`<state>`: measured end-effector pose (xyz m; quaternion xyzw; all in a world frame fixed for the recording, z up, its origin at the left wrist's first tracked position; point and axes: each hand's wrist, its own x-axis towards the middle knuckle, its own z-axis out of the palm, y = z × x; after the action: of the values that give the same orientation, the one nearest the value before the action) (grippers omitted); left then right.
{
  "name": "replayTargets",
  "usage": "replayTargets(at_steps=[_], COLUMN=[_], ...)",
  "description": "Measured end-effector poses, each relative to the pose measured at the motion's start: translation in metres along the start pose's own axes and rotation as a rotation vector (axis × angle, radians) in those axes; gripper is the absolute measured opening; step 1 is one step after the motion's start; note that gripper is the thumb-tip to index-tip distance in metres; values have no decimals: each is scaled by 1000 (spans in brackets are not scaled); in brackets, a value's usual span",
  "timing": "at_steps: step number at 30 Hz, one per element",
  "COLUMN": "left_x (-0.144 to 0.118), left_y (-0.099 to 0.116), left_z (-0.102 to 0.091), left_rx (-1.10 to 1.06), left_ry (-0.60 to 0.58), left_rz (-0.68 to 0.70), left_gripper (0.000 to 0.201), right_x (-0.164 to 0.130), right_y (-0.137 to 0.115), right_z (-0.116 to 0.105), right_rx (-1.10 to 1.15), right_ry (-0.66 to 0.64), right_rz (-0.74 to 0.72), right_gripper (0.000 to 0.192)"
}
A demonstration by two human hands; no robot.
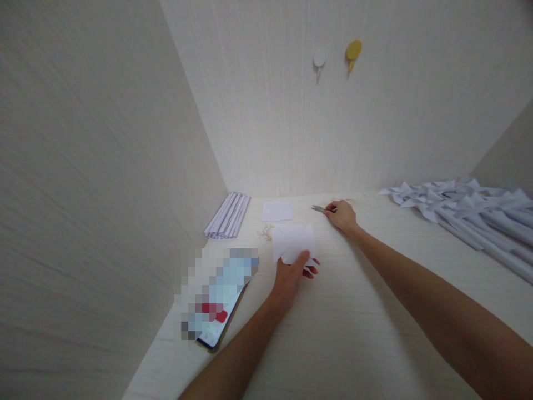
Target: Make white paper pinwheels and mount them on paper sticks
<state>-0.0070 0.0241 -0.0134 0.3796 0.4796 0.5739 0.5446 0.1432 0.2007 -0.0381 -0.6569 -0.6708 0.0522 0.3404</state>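
Note:
A white square of paper (292, 241) is held at its near edge by my left hand (293, 275), with the thumb on top and the fingers beneath. My right hand (342, 215) is closed around the handles of small scissors (320, 208) at the back of the table, their blades pointing left. Behind the held square, another white paper sheet (277, 211) lies flat near the back wall. Small pale bands or scraps (265, 232) lie just left of the held paper.
Rolled white paper sticks (228, 215) are bundled at the left wall. A phone (225, 300) lies at the left front. On the right, paper pinwheels on sticks (470, 205) are heaped. A white hook (320, 57) and a yellow hook (353, 51) are on the back wall.

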Motion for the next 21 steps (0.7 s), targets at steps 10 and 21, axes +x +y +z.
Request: replayTargets(at_steps=[10,21], left_x=[-1,-6], left_y=[1,0], left_z=[0,3], left_rx=[-12,-76], left_ry=[-11,-18], left_rz=[22,39], left_gripper=[15,20], right_x=[-15,-150], right_y=[-18,-59], right_z=[-18,-70], right_rx=[87,1536], right_ry=[32,-683], right_rz=[-24,535], right_gripper=[20,24])
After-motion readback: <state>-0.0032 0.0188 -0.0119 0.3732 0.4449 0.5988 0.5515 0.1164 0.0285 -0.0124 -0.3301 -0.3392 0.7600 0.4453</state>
